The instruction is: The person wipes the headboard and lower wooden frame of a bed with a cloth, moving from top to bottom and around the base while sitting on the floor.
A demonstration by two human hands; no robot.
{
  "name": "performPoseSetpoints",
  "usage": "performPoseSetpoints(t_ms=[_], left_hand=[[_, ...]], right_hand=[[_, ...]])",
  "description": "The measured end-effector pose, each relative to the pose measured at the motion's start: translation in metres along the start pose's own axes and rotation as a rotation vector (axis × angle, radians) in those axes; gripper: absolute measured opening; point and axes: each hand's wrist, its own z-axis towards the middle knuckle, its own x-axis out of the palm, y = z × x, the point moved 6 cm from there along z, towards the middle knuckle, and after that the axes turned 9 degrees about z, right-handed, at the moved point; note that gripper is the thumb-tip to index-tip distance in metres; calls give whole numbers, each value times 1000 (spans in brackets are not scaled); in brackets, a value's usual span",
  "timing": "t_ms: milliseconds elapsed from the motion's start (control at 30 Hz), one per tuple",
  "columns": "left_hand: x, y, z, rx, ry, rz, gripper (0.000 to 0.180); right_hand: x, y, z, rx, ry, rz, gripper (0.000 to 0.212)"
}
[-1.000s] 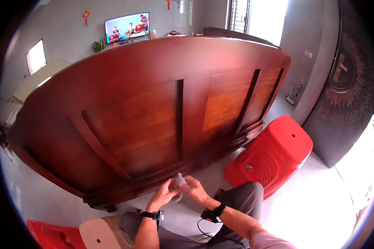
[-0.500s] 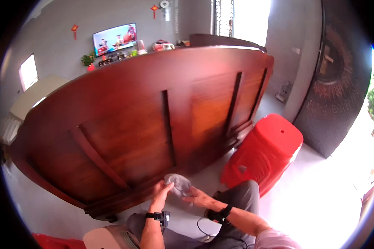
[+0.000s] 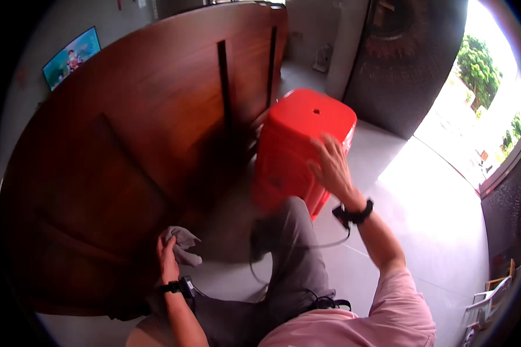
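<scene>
My left hand is closed on a crumpled grey cloth, whose loose end hangs down beside my fingers. It is held low, in front of the dark wooden panel. My right hand is raised with its fingers apart and nothing in it. Behind that hand stands a tall red plastic stool with a small hole in its top. The fingers overlap the stool's near edge in the picture; whether they touch it I cannot tell.
A large reddish-brown wooden panel, like a bench back, fills the left. Dark straps with small devices circle both wrists, and a black cable loops over my trousers. A dark carved door stands beyond the stool, next to a bright doorway.
My right hand has let go of the grey cloth and moved up and right to the stool. The left hand keeps the cloth. The view has swung to the right.
</scene>
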Motion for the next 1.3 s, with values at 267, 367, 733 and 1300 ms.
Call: performPoseSetpoints(t_ms=[267, 367, 733, 1300], left_hand=[[30, 34, -5, -38, 373, 287, 36], [12, 49, -6, -122, 302, 152, 38], [14, 59, 0, -130, 111, -93, 39], [13, 75, 10, -89, 12, -220, 38]], right_hand=[[47, -98, 24, 96, 141, -299, 61], [49, -94, 23, 86, 100, -274, 61], [32, -81, 28, -104, 97, -331, 59], [63, -143, 35, 500, 409, -559, 74]])
